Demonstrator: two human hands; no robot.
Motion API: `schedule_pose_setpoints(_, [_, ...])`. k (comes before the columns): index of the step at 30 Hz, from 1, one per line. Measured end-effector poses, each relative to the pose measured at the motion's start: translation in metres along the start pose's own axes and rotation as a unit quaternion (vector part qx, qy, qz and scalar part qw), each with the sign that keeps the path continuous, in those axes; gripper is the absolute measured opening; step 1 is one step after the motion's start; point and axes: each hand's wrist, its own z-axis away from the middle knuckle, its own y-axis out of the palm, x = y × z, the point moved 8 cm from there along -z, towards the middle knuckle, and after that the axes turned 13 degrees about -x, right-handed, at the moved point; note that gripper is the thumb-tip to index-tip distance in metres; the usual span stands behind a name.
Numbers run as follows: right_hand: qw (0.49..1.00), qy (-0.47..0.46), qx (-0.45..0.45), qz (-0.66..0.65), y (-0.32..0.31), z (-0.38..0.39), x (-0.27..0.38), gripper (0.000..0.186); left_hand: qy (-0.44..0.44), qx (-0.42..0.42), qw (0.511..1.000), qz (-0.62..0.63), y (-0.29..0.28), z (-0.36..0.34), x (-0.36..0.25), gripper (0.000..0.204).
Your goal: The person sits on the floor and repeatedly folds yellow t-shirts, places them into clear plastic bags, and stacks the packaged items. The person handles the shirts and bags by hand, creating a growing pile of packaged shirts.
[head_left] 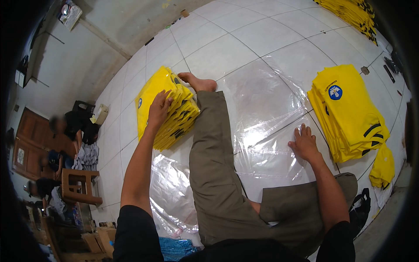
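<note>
My left hand (pixel 159 107) rests on top of a tall stack of folded yellow shirts (pixel 150 89), its fingers laid out on the topmost one. The shirts in this stack look wrapped in clear plastic, and dark patches show along its near side. My right hand (pixel 304 142) lies with spread fingers on flat clear plastic bags (pixel 257 102) on the floor between my legs. To the right of that hand stands another pile of folded yellow shirts (pixel 349 109), with a round blue emblem and dark stripes.
More clear plastic bags (pixel 172 192) lie left of my outstretched leg, with a blue package (pixel 176 248) near me. A small yellow bundle (pixel 382 167) sits at the right. More yellow cloth (pixel 353 15) lies far right. People work at the left, near a brown stool (pixel 78 185).
</note>
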Motion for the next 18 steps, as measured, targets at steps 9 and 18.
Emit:
schedule_pose_setpoints(9, [1.0, -0.006, -0.017, 0.006, 0.004, -0.001, -0.002, 0.08, 0.094, 0.087, 0.983, -0.131, 0.02, -0.006, -0.037, 0.065])
schedule_pose_setpoints(18, [0.999, -0.028, -0.031, 0.023, 0.007, -0.002, 0.002, 0.078, 0.27, 0.298, 0.883, -0.243, 0.088, -0.022, -0.083, 0.063])
